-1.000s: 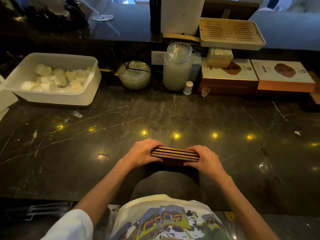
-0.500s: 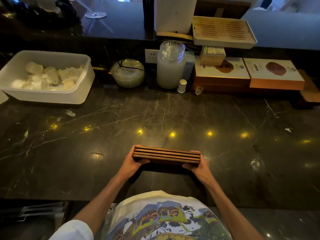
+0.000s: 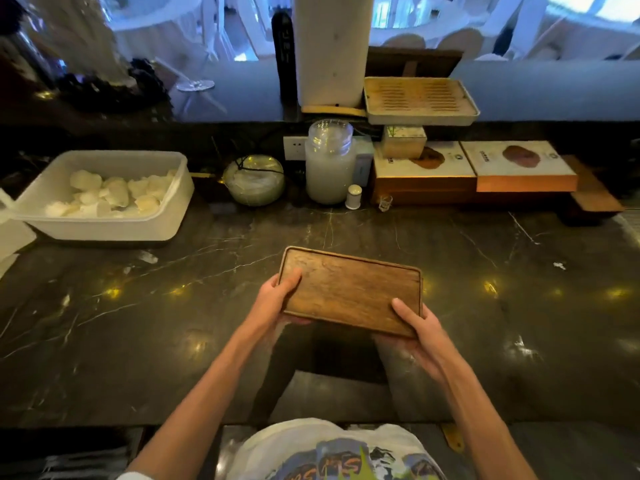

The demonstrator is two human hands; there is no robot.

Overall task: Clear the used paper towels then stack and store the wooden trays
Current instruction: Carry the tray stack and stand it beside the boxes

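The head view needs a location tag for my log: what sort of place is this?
Likely a teahouse or café service counter: a dark marble counter, a slatted tea tray on the ledge, boxed goods, and white chairs beyond.

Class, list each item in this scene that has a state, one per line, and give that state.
Wooden trays: held above the counter, flat face up.
Left hand: gripping the trays' left end.
Right hand: gripping the trays' right end.
White tub: open, holding white crumpled pieces.
Glass jar: upright, lid on.
Slatted tray: resting on the upper ledge.
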